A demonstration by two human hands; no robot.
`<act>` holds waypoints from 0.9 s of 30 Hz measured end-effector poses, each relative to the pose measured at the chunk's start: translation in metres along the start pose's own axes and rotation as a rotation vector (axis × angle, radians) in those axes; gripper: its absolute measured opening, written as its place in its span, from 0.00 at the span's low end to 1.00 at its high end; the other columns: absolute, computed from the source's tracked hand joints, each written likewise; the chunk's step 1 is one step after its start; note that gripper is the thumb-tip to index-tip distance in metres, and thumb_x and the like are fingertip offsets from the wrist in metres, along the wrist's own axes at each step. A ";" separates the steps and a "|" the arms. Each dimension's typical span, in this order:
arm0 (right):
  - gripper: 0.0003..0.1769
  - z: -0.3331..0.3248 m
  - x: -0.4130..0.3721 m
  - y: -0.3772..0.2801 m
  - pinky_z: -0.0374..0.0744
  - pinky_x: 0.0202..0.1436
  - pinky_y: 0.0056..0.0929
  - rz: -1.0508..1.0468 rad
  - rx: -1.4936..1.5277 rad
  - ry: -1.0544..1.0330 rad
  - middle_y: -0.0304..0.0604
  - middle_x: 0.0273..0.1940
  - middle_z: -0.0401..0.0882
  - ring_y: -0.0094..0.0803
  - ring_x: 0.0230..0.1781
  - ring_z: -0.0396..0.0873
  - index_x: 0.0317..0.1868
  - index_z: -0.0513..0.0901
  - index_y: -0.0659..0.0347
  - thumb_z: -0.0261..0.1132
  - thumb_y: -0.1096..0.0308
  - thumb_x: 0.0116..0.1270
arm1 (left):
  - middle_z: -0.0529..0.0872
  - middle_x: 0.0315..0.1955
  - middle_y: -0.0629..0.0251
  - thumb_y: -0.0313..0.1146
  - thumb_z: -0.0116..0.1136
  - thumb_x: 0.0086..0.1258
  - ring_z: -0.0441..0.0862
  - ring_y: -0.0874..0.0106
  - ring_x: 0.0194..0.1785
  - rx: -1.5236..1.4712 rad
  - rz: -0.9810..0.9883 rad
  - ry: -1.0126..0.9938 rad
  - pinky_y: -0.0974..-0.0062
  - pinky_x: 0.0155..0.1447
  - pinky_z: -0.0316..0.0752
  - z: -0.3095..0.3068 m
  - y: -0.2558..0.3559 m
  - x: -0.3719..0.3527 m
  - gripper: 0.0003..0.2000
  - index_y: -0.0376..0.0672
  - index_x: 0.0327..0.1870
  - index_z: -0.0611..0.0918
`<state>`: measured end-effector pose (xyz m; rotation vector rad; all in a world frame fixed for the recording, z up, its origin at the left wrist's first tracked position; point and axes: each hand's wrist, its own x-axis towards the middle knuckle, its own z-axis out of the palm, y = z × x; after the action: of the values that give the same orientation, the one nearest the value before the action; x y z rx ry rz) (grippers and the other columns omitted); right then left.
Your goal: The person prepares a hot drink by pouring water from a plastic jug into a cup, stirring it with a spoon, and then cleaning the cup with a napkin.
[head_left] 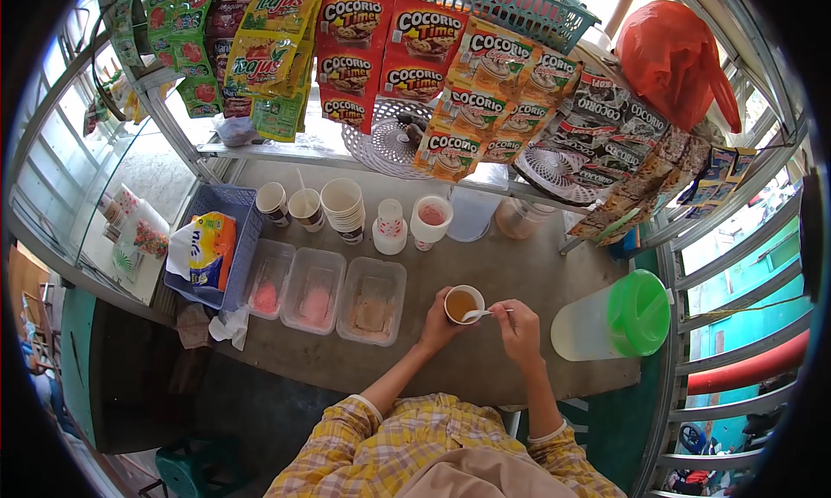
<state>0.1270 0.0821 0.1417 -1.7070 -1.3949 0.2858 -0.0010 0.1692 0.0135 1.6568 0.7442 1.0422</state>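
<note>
My left hand [440,323] is closed around a paper cup [451,314] holding a brownish-yellow drink [460,302]. Between the thumb and fingers of my right hand [518,326] is the handle of a white plastic spoon [474,314], whose bowl end dips into the cup. Left of the cup stand three clear plastic tubs: one with brown powder [372,314], one with pink powder [317,306], and a smaller one with a little pink powder [267,297]. To the right is a clear pitcher with a green lid [639,314].
Stacked paper cups [344,210] and a cup with a spoon [305,207] line the counter's back. A blue basket [249,238] with a tissue pack [213,251] sits at left. Drink sachets [351,61] hang above, beside a red plastic bag [671,61]. A green stool [197,468] stands on the floor.
</note>
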 end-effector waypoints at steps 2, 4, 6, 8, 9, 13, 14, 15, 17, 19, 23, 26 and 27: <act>0.07 0.002 0.002 -0.005 0.72 0.34 0.35 -0.034 0.000 -0.005 0.46 0.29 0.79 0.41 0.28 0.76 0.36 0.83 0.62 0.62 0.68 0.66 | 0.79 0.50 0.57 0.36 0.80 0.43 0.80 0.64 0.54 -0.014 -0.006 -0.007 0.68 0.55 0.76 0.000 -0.003 0.000 0.43 0.40 0.60 0.64; 0.07 0.005 0.004 -0.014 0.72 0.35 0.35 -0.008 0.018 -0.039 0.45 0.29 0.80 0.41 0.28 0.77 0.38 0.84 0.60 0.62 0.68 0.66 | 0.79 0.50 0.57 0.36 0.80 0.44 0.80 0.64 0.54 -0.025 -0.004 -0.012 0.68 0.55 0.76 0.000 -0.002 -0.001 0.42 0.40 0.60 0.64; 0.07 0.008 0.007 -0.016 0.72 0.35 0.35 -0.030 0.026 -0.049 0.45 0.29 0.80 0.41 0.28 0.77 0.40 0.85 0.58 0.62 0.69 0.65 | 0.79 0.50 0.57 0.36 0.80 0.45 0.80 0.64 0.53 -0.034 0.006 -0.012 0.68 0.55 0.76 -0.001 0.003 0.001 0.42 0.40 0.60 0.64; 0.07 0.013 0.008 -0.013 0.72 0.35 0.35 -0.100 0.024 -0.034 0.44 0.30 0.81 0.40 0.29 0.77 0.42 0.85 0.57 0.62 0.68 0.65 | 0.79 0.50 0.57 0.36 0.80 0.45 0.80 0.63 0.54 0.016 0.009 -0.010 0.68 0.55 0.76 -0.002 0.005 0.001 0.42 0.40 0.59 0.64; 0.07 0.014 0.009 -0.011 0.72 0.35 0.35 -0.129 -0.018 -0.027 0.43 0.30 0.81 0.39 0.29 0.77 0.41 0.85 0.56 0.63 0.68 0.65 | 0.79 0.50 0.57 0.36 0.80 0.45 0.80 0.63 0.54 0.040 0.011 -0.008 0.68 0.55 0.76 -0.002 0.005 0.001 0.42 0.40 0.59 0.64; 0.06 0.011 0.010 -0.007 0.71 0.35 0.35 -0.198 -0.197 -0.025 0.40 0.30 0.81 0.38 0.29 0.77 0.39 0.85 0.54 0.63 0.68 0.64 | 0.79 0.51 0.57 0.37 0.80 0.44 0.79 0.63 0.54 0.020 -0.019 -0.007 0.67 0.55 0.76 -0.002 0.004 0.000 0.42 0.40 0.60 0.64; 0.05 0.010 0.010 -0.006 0.71 0.34 0.34 -0.204 -0.242 -0.031 0.39 0.30 0.81 0.37 0.29 0.77 0.38 0.85 0.54 0.63 0.68 0.64 | 0.79 0.51 0.57 0.37 0.80 0.45 0.79 0.63 0.54 0.015 -0.017 -0.008 0.67 0.55 0.76 -0.002 0.005 0.000 0.42 0.41 0.60 0.64; 0.05 0.010 0.009 -0.005 0.71 0.34 0.35 -0.195 -0.263 -0.026 0.39 0.30 0.81 0.37 0.29 0.77 0.37 0.85 0.54 0.63 0.67 0.64 | 0.79 0.51 0.57 0.37 0.80 0.45 0.79 0.63 0.54 0.011 -0.015 -0.008 0.67 0.55 0.75 -0.002 0.006 0.000 0.42 0.41 0.60 0.64; 0.04 0.011 0.007 0.000 0.70 0.33 0.35 -0.180 -0.306 -0.017 0.38 0.30 0.81 0.38 0.29 0.77 0.35 0.84 0.55 0.64 0.67 0.64 | 0.79 0.50 0.57 0.37 0.80 0.45 0.79 0.63 0.54 -0.001 -0.006 -0.002 0.67 0.55 0.75 -0.002 0.004 0.000 0.41 0.40 0.59 0.64; 0.06 0.011 0.004 0.003 0.71 0.33 0.36 -0.133 -0.334 -0.014 0.40 0.29 0.81 0.39 0.28 0.77 0.34 0.83 0.57 0.63 0.66 0.65 | 0.79 0.50 0.58 0.36 0.80 0.45 0.80 0.63 0.53 -0.005 0.007 0.004 0.68 0.55 0.76 -0.001 0.002 0.000 0.41 0.40 0.59 0.65; 0.11 0.016 -0.005 0.014 0.72 0.30 0.32 0.100 -0.139 -0.021 0.40 0.25 0.80 0.33 0.23 0.76 0.34 0.82 0.60 0.59 0.63 0.70 | 0.80 0.49 0.57 0.37 0.80 0.43 0.81 0.63 0.53 0.008 -0.010 0.000 0.67 0.55 0.76 0.000 -0.002 -0.001 0.43 0.40 0.60 0.64; 0.17 0.023 -0.010 0.021 0.69 0.25 0.21 0.257 0.196 0.001 0.38 0.21 0.79 0.20 0.20 0.71 0.34 0.81 0.65 0.54 0.62 0.74 | 0.81 0.49 0.56 0.37 0.80 0.43 0.81 0.63 0.53 0.020 -0.004 0.003 0.67 0.55 0.77 0.001 -0.005 -0.001 0.44 0.40 0.60 0.63; 0.17 0.023 -0.010 0.022 0.70 0.26 0.20 0.276 0.238 0.012 0.38 0.22 0.79 0.19 0.21 0.71 0.34 0.81 0.66 0.53 0.61 0.75 | 0.81 0.49 0.56 0.37 0.80 0.43 0.81 0.63 0.53 0.023 0.006 0.005 0.67 0.55 0.77 0.001 -0.006 -0.001 0.43 0.40 0.60 0.64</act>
<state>0.1232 0.0844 0.1091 -1.6947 -1.0682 0.5709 -0.0002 0.1697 0.0069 1.6776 0.7578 1.0462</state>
